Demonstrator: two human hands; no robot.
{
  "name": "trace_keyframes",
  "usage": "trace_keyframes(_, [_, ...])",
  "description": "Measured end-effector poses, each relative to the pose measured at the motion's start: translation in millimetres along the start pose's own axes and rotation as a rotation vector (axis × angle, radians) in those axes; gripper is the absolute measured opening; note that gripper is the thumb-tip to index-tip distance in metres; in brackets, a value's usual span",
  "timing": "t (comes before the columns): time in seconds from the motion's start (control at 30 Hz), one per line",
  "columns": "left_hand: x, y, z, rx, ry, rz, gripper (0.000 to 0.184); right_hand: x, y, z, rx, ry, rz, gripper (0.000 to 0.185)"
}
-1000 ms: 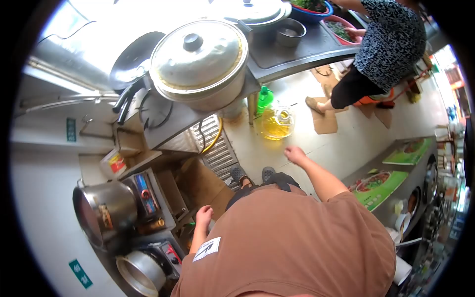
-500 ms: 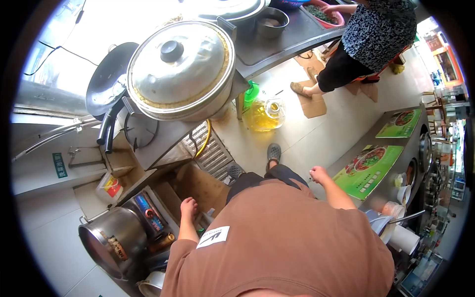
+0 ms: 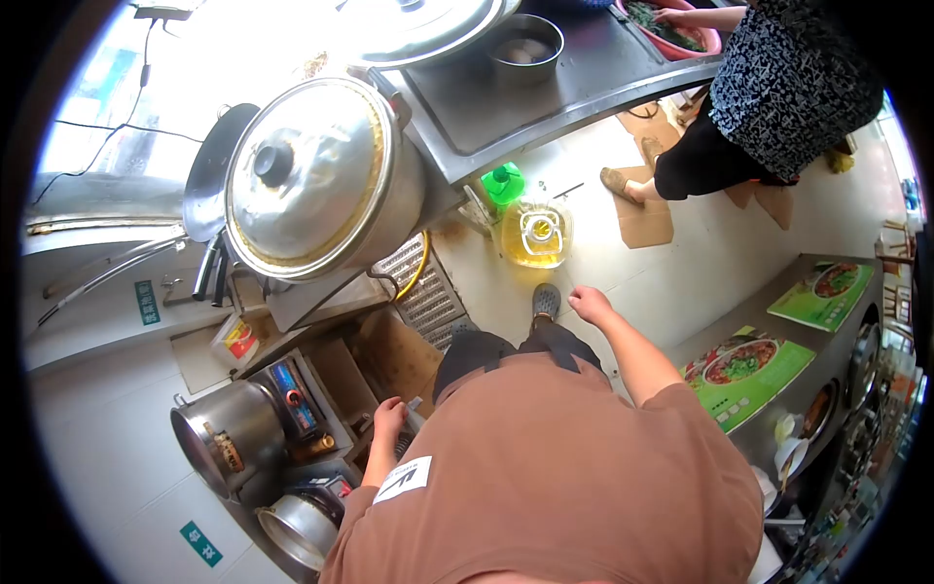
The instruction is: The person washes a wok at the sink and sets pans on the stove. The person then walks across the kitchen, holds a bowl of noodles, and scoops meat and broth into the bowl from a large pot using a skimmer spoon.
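Observation:
My left hand (image 3: pixel 390 417) hangs at my left side with its fingers curled, nearest to the open cardboard box (image 3: pixel 397 350) and the low cooker shelf; whether it holds anything is too small to tell. Out in front of my right side is my right hand (image 3: pixel 589 304), fingers curled in, with no object visible in it. Just beyond it on the floor stands a clear jug of yellow oil (image 3: pixel 538 234), beside a green bottle (image 3: pixel 503 183). A large lidded pot (image 3: pixel 311 180) sits on the stove at the upper left, next to a wok (image 3: pixel 216 170).
A metal counter (image 3: pixel 574 102) with a small bowl (image 3: pixel 525 49) runs across the top. Another person (image 3: pixel 778 88) stands at its right end by a pink basin (image 3: pixel 671 39). A counter with green menu sheets (image 3: pixel 744 375) is at right; a steel pot (image 3: pixel 229 438) is at lower left.
My feet have stepped forward over the floor, and the oil jug is nearer to my feet. Both arms have swung slightly, and the view has shifted.

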State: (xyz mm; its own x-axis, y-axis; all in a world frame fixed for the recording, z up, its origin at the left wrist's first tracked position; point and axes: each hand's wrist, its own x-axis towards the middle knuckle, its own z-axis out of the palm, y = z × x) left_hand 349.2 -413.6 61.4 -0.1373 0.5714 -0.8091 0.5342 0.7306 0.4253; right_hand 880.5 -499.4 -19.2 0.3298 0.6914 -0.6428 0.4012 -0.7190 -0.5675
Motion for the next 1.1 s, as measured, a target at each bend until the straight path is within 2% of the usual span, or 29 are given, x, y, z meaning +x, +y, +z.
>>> trace_keyframes(0.03, [-19, 6, 11, 0.000, 0.017, -0.011, 0.035, 9, 3, -7, -0.162, -0.042, -0.001, 0.030])
trace_keyframes(0.13, [-76, 36, 37, 0.295, -0.028, 0.138, 0.036, 51, 1, -20, -0.260, -0.167, -0.019, 0.033])
trace_keyframes(0.33, [-125, 32, 38, 0.422, 0.003, 0.023, 0.035, 120, -25, 11, -0.435, -0.210, -0.109, 0.038])
trace_keyframes(0.4, [-127, 40, 34, 0.472, 0.014, -0.012, 0.034, 146, -29, 20, -0.436, -0.172, -0.141, 0.037])
trace_keyframes(0.47, [-128, 42, 31, 0.424, 0.051, -0.144, 0.032, 166, -22, 38, -0.508, -0.191, -0.163, 0.036])
trace_keyframes(0.5, [-124, 39, 30, 0.422, 0.088, -0.154, 0.032, 180, -22, 42, -0.590, -0.190, -0.185, 0.035])
trace_keyframes(0.57, [-116, 28, 26, 0.426, 0.115, -0.127, 0.032, 190, -17, 45, -0.561, -0.197, -0.163, 0.034])
trace_keyframes(0.63, [-113, 29, 32, 0.391, 0.103, -0.126, 0.033, 192, -16, 39, -0.567, -0.364, -0.080, 0.032])
trace_keyframes(0.67, [-113, 28, 36, 0.355, 0.085, -0.119, 0.033, 193, -15, 39, -0.603, -0.323, -0.162, 0.028])
trace_keyframes(0.77, [-118, 40, 52, 0.460, 0.020, -0.131, 0.034, 206, -24, 38, -0.520, -0.252, -0.076, 0.031])
trace_keyframes(0.8, [-117, 35, 54, 0.458, 0.014, -0.123, 0.034, 202, -31, 25, -0.504, -0.230, -0.106, 0.026])
trace_keyframes(0.97, [-113, 5, 55, 0.300, -0.026, -0.157, 0.036, 194, -52, -15, -0.617, -0.250, -0.104, 0.026])
trace_keyframes(1.1, [-94, -9, 52, 0.401, -0.040, -0.148, 0.036, 203, -71, -39, -0.710, -0.227, -0.126, 0.025])
